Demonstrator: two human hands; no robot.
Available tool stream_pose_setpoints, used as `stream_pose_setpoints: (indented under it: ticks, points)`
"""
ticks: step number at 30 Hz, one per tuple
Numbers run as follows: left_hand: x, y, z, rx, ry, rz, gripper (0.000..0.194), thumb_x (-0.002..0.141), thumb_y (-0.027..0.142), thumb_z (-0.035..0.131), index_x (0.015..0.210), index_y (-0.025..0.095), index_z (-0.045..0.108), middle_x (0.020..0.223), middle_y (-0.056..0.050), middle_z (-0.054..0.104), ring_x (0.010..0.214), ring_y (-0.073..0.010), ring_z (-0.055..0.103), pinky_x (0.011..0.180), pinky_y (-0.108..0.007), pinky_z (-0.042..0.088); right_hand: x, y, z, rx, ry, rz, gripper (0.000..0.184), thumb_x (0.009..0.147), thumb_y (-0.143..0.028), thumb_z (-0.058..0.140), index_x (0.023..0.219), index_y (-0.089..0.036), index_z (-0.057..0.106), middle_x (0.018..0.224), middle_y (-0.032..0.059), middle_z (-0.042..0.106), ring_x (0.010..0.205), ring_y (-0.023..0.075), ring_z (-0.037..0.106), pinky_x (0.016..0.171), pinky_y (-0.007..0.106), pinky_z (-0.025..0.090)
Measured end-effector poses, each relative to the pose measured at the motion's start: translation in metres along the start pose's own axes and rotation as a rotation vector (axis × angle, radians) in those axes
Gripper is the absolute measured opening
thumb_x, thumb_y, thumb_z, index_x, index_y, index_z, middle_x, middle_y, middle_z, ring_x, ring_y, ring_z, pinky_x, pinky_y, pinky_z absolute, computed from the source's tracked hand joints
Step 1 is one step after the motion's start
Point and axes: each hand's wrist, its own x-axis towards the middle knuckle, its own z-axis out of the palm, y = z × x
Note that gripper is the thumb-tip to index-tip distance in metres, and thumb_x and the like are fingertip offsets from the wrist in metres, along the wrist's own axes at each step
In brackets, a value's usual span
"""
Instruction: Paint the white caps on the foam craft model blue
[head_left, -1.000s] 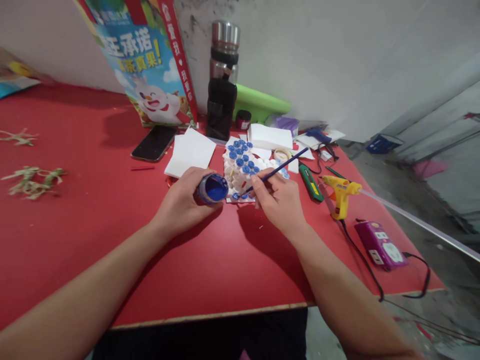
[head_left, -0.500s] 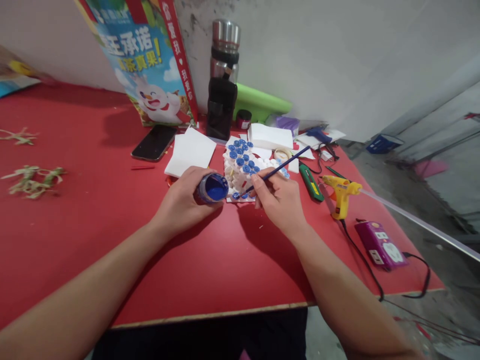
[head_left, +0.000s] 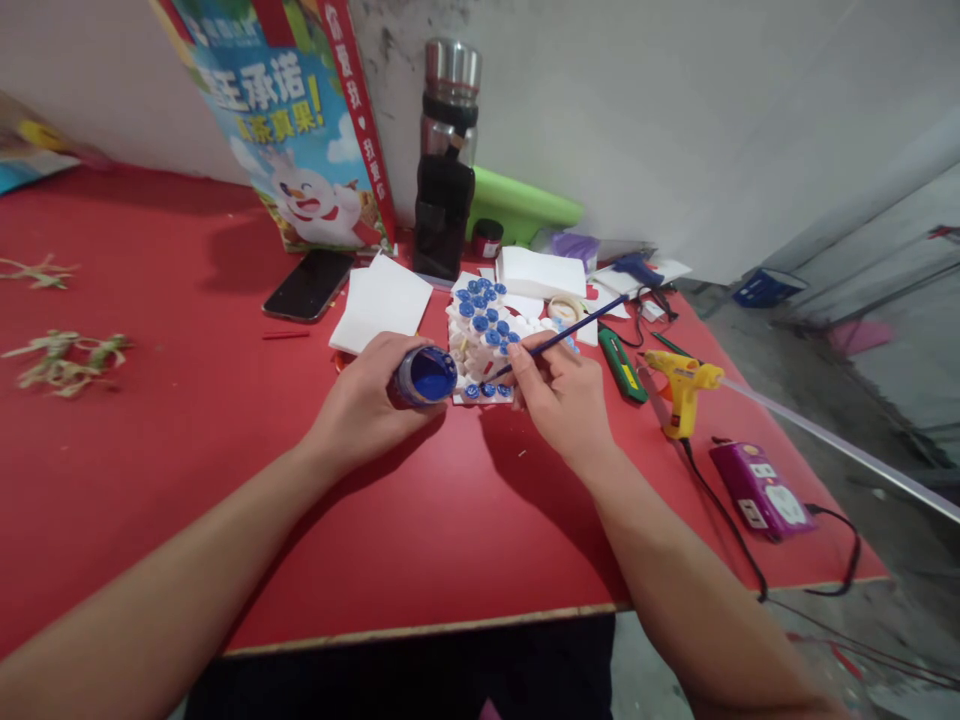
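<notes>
My left hand is wrapped round a small jar of blue paint, tilted so its open mouth faces me. In my right hand a dark blue paintbrush is pinched, its tip low over the front part of a white craft piece. Round blue-painted pieces cover much of the craft's back, and a short row of blue ones runs along its front edge. Whether the bristles touch the craft I cannot tell. My right fingers hide part of its right side.
Behind stand a steel flask, a black case and a colourful bag. A phone and white paper lie left of the craft. To the right are a green cutter, a yellow glue gun and a purple power socket.
My right hand and the brush have shifted slightly to the right and up, away from the front row of blue pieces. The left hand and jar stay put.
</notes>
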Motion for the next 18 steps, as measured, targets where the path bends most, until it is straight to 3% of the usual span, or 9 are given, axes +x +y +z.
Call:
stream_pose_setpoints:
  ticks: [18]
  points:
    - [0.0009,0.0020,-0.0009,-0.011,-0.008,-0.033,0.045,0.084,0.038,0.084,0.125,0.024,0.071,0.127,-0.011,0.077,0.122,-0.0344,0.073,0.108,-0.050,0.061,-0.0038,-0.0068,0.0037,-0.061,-0.054,-0.025,0.027,0.110,-0.047,0.061,0.094,-0.024,0.064,0.071,-0.0002,0.072,0.056,0.0137,0.064,0.058,0.029,0.050]
